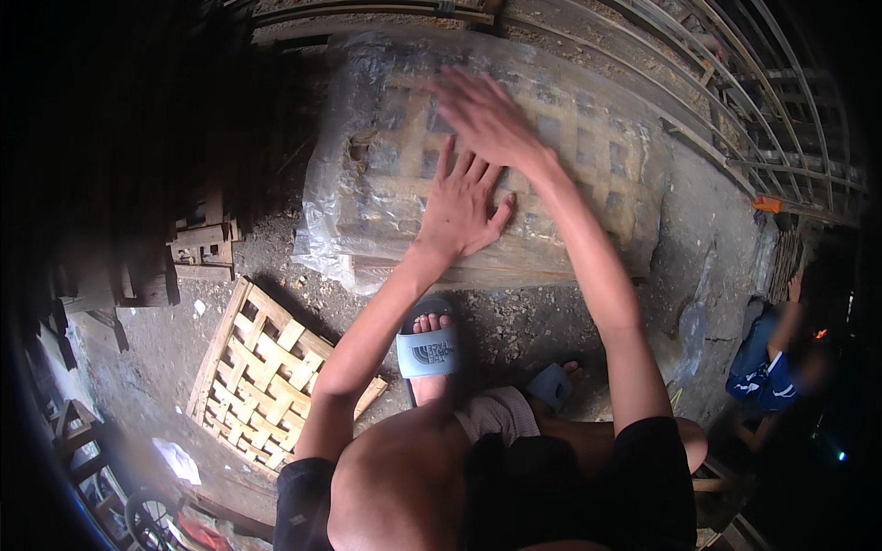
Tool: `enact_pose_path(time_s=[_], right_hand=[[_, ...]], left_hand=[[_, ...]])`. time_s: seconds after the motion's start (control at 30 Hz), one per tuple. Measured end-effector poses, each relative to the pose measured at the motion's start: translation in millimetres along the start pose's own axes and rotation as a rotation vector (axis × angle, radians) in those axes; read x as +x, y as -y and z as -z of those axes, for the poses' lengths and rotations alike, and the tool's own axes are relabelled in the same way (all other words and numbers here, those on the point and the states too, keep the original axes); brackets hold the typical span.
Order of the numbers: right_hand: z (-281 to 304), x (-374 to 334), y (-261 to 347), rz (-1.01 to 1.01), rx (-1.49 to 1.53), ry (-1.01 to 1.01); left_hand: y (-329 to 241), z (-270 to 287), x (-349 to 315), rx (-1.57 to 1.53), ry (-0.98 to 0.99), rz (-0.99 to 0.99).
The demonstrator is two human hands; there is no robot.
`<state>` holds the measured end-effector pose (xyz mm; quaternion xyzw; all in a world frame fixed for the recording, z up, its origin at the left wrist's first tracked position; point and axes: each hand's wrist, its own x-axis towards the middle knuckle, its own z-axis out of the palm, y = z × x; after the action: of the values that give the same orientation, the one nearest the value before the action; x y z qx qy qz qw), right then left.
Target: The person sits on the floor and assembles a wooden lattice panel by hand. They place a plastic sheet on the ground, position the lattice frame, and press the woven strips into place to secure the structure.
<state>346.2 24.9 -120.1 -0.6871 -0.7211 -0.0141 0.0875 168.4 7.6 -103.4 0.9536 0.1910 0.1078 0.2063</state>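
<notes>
A clear, crumpled plastic sheet lies over a woven bamboo lattice panel, whose strips and square gaps show through it. Flat on the sheet, with fingers spread, rests my left hand. My right hand is just beyond it, over the far middle of the sheet. Its fingers are stretched out and smeared by motion, and whether it touches the plastic I cannot tell. Neither hand holds anything. Wooden edges show below the near side of the sheet.
An uncovered bamboo lattice panel lies at the left near my sandal. Long curved strips stand at the far right. Another person sits at the right. Wooden pieces are stacked at the left.
</notes>
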Motion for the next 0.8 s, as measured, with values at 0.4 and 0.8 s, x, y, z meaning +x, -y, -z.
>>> enact_pose_path(time_s=[0.4,0.8], right_hand=[[78.0,-288.7,-143.3,-1.120,0.078,-0.114],[8.6,-252.1,-34.9,-0.720,-0.107,-0.144]], left_hand=[[-8.6,-10.0,3.7,0.055,-0.104,-0.020],[31.3,10.8,-32.6,0.212,-0.106,0.109]])
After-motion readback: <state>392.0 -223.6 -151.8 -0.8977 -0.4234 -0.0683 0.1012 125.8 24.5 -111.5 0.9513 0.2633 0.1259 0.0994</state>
